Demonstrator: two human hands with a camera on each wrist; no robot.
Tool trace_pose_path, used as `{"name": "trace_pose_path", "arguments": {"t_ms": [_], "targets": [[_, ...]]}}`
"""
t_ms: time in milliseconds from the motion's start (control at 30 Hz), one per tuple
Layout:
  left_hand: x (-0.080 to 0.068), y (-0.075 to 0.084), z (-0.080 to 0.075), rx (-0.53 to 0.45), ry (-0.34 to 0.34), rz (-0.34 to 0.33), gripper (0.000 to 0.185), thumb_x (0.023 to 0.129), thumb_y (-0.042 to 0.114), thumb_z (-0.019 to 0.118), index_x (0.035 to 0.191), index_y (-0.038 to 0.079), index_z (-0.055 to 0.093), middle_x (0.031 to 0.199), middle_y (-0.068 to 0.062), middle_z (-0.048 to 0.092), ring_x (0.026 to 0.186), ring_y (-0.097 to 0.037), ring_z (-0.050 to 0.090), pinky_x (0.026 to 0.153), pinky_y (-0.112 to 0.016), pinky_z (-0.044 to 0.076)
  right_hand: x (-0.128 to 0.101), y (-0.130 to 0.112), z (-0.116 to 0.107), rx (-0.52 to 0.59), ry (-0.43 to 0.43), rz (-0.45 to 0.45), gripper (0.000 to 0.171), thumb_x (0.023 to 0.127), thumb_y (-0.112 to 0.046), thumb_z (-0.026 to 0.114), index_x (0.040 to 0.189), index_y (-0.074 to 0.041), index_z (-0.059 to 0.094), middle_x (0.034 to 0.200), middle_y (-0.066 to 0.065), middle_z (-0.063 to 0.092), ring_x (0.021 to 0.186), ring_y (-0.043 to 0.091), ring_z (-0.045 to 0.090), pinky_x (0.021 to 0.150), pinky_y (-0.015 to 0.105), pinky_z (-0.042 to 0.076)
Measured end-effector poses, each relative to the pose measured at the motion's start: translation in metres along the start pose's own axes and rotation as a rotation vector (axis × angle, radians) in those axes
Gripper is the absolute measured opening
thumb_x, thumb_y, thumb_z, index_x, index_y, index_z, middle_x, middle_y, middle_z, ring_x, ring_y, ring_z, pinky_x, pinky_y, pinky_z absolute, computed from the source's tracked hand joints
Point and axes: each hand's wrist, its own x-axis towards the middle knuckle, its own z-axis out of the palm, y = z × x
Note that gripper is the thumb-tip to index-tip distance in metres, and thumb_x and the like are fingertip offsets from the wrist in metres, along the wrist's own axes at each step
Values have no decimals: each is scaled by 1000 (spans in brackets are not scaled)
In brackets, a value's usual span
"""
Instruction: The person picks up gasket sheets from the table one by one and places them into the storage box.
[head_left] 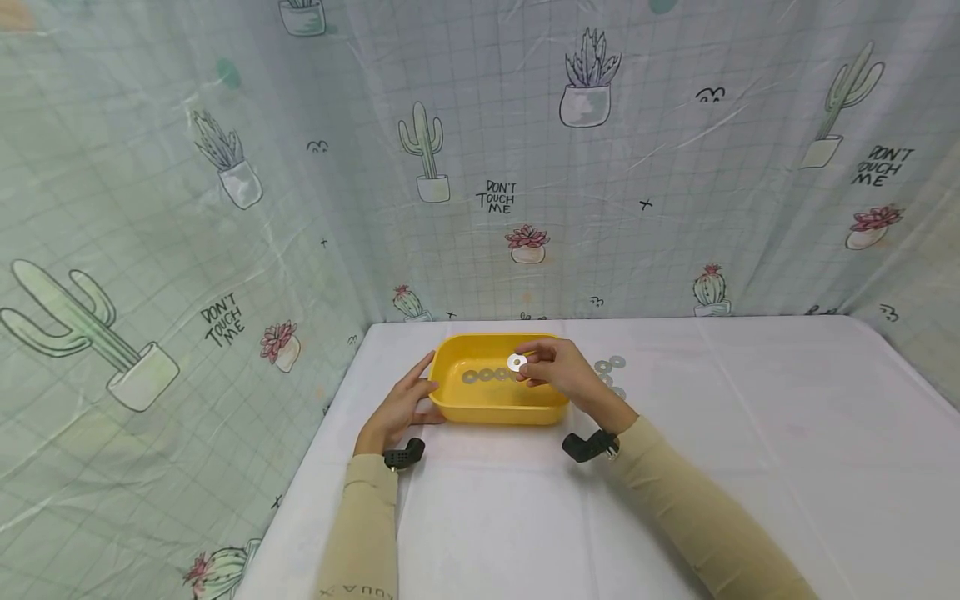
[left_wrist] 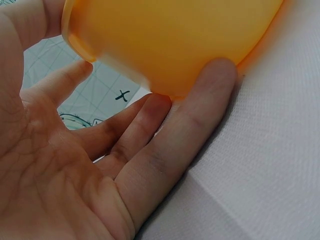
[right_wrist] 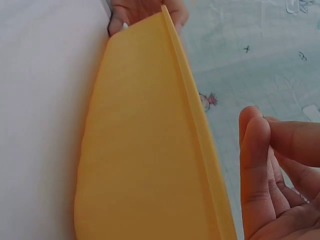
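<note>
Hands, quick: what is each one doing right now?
Left hand: open, fingers resting against the yellow tray.
Right hand: pinching a washer over the tray.

A bright yellow plastic tray (head_left: 457, 408) and silver-grey metal washers (head_left: 609, 364) lie on a white cloth-covered counter (head_left: 750, 433), backed by a pale gridded curtain with green cacti (head_left: 423, 150).
</note>
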Motion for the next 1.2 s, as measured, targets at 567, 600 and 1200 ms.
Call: {"name": "trace_pose_path", "arguments": {"t_ms": [567, 600, 1200], "targets": [[3, -3, -2, 1, -3, 4, 61, 104, 27, 54, 155, 52, 32, 147, -17, 49, 119, -32, 64, 86, -50, 64, 30, 1, 52, 56, -34, 46, 35, 93, -2, 71, 128, -3, 68, 95, 12, 69, 81, 19, 74, 78, 31, 65], [4, -3, -2, -1, -5, 5, 61, 104, 26, 53, 155, 52, 32, 147, -17, 50, 119, -31, 64, 86, -50, 64, 31, 2, 54, 58, -35, 47, 35, 93, -1, 71, 127, -3, 68, 95, 12, 69, 80, 18, 74, 78, 31, 65], [1, 0, -3, -4, -7, -1, 60, 104, 27, 54, 155, 52, 33, 146, -16, 51, 117, -30, 65, 85, -50, 64, 51, 3, 78, -34, -32, 128, 29, 93, -1, 70, 121, -6, 71, 94, 13, 72, 83, 23, 73, 78, 29, 65]]}}
